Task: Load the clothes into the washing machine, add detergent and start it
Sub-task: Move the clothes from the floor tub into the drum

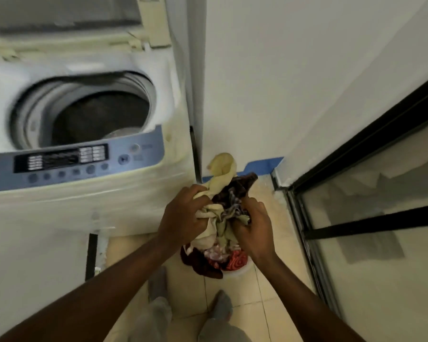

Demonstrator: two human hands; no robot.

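Both hands (218,218) grip bundled clothes (223,208) above a basket (237,270); next, seemingly, lifting into the open washing machine (89,114).

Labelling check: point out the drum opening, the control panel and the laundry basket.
drum opening (97,117), head view, dark inside of tub.
control panel (59,159), head view, black display strip.
laundry basket (237,270), head view, white front rim.

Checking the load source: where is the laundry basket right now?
In the head view, the laundry basket sits on the tiled floor right of the washing machine, directly beneath both hands' bundle of clothes.
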